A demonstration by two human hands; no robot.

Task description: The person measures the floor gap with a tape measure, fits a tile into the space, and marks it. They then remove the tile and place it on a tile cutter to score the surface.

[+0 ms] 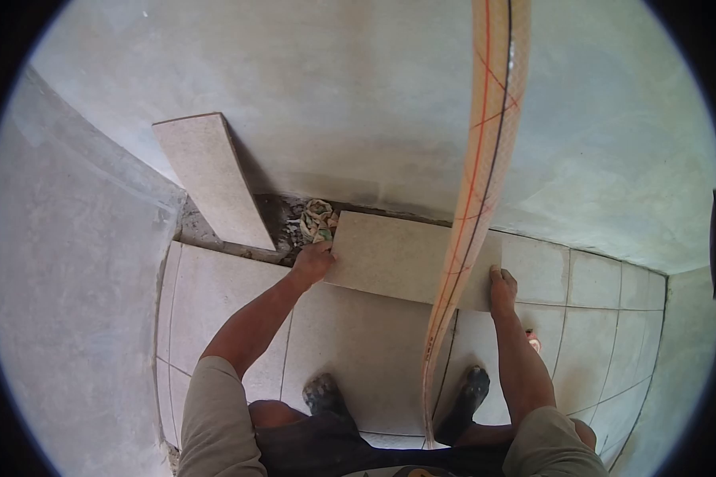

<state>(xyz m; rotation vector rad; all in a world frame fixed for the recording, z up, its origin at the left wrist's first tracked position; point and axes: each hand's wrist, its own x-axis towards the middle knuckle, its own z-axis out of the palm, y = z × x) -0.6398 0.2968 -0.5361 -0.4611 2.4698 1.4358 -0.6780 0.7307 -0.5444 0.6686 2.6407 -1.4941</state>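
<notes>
A long, cut floor tile (390, 250) lies near the foot of the wall, with both of my hands at its ends. My left hand (316, 262) is closed on its left end, the thumb on top. At the right end my right hand (502, 290) grips the short edge, fingers curled. Just beyond my left hand sits a crumpled, patterned cloth or bag (317, 219) in the rough gap by the wall. Another cut tile (215, 183) leans against the wall to the left. The undersides of my fingers are hidden.
A translucent hose or strap with red and black lines (485, 151) hangs close before the camera. Laid floor tiles (358, 350) spread under my boots (473, 389). Bare rough ground (199, 226) shows at the left corner. A small red-and-white object (533, 340) lies beside my right forearm.
</notes>
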